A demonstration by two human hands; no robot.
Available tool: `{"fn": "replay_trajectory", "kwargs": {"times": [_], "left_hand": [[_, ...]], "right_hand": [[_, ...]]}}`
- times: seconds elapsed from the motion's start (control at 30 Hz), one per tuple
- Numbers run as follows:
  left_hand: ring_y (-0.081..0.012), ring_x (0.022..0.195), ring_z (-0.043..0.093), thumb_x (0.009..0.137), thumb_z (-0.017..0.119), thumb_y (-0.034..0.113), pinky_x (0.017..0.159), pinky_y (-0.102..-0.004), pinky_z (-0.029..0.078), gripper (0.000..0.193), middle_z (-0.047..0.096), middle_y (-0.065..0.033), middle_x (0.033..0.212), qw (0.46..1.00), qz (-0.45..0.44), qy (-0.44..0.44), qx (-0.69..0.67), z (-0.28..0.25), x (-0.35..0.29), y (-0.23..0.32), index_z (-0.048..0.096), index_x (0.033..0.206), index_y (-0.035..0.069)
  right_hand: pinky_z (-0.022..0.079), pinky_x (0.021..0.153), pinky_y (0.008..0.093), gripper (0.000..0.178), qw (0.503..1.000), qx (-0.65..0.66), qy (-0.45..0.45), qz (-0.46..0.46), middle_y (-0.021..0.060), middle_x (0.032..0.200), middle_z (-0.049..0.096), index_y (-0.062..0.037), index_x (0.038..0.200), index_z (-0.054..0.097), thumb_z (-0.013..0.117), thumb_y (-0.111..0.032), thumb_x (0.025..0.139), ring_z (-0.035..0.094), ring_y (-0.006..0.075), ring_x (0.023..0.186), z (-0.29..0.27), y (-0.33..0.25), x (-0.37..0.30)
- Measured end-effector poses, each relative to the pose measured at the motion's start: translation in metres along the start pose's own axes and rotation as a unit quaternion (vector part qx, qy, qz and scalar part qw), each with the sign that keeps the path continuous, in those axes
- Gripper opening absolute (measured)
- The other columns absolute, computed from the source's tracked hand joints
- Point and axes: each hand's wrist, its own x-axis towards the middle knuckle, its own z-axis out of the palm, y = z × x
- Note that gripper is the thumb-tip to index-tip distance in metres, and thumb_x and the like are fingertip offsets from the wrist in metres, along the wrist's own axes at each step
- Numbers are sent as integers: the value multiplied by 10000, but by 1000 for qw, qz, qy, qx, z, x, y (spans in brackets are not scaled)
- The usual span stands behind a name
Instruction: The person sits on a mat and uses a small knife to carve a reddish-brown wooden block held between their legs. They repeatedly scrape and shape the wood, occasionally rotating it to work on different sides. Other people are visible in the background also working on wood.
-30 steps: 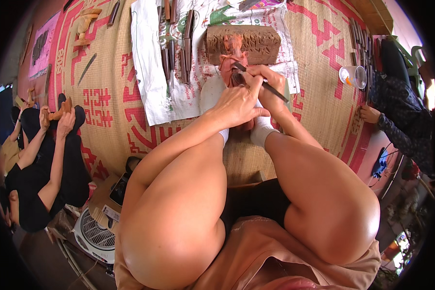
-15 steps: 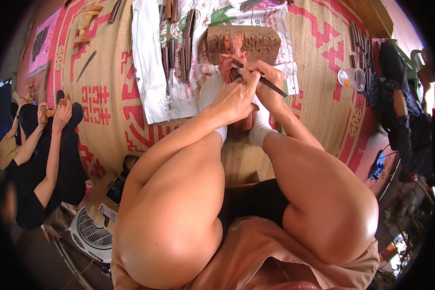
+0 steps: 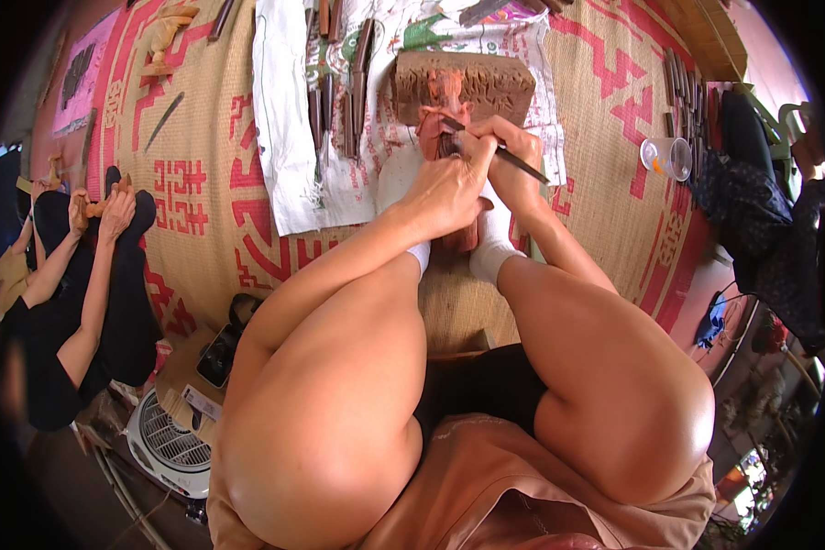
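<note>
A reddish wooden carving [image 3: 433, 136] is braced between my white-socked feet, its far end against a scarred wooden block [image 3: 500, 82]. My right hand [image 3: 515, 163] is closed round a slim dark carving tool [image 3: 522, 166], which slants across the carving. Crossing in from the left, my left hand [image 3: 449, 191] is closed too, its fingertips meeting the tool's shaft beside my right fingers. A dark, shiny piece shows at the far side of my left fist; the hand hides how it continues. Where the tool's edge meets the wood is too small to tell.
Several brown-handled chisels [image 3: 353, 115] lie on a white printed cloth [image 3: 289, 197]; more rest at the right near a plastic cup [image 3: 676, 159]. A patterned straw mat [image 3: 215, 119] spreads beneath. At the left, another person's hands [image 3: 101, 213] hold a wooden piece near a fan [image 3: 170, 440].
My hands and the tool keep nearly the same place on the carving, with only a slight shift. The whole view has moved a little. The other person's hands have shifted slightly.
</note>
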Motion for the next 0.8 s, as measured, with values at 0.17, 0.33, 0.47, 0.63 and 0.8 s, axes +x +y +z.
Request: {"fn": "replay_trajectory", "kwargs": {"times": [0.17,0.33,0.47,0.63,0.8], "left_hand": [[-412,681,645,740,697,108,561,-504,497,669,627,-232,693,1000,-12,-17,4,-4,2,-2,254,1231,7],[-420,705,639,752,707,130,595,-511,494,713,639,-227,729,999,-34,-36,16,1,0,-4,221,1264,26],[-416,699,640,750,694,125,593,-509,495,739,637,-220,720,999,-23,-28,29,2,1,-6,206,1294,21],[-418,684,638,737,681,96,585,-510,491,746,636,-223,716,997,-35,-47,44,-5,3,-2,201,1302,17],[-422,695,640,756,667,87,590,-512,496,748,642,-228,733,1000,-25,-7,7,3,1,-10,189,1327,24]], "right_hand": [[502,574,297,119,998,-35,15,-44,118,715,675,-35,778,659,741,-121,764,660,185,610,1,12,-12],[510,579,305,112,999,1,36,-19,114,715,674,-43,762,656,744,-111,744,669,206,618,5,1,-8],[508,576,310,126,999,-27,13,-11,113,706,672,-45,766,661,749,-133,750,671,191,627,2,8,-10],[496,555,300,117,999,-4,40,-23,123,696,670,-41,772,664,743,-126,755,649,185,588,7,9,-6],[497,557,292,117,1000,-1,22,-21,120,704,678,-32,772,662,736,-122,764,654,177,597,4,2,-1]]}}
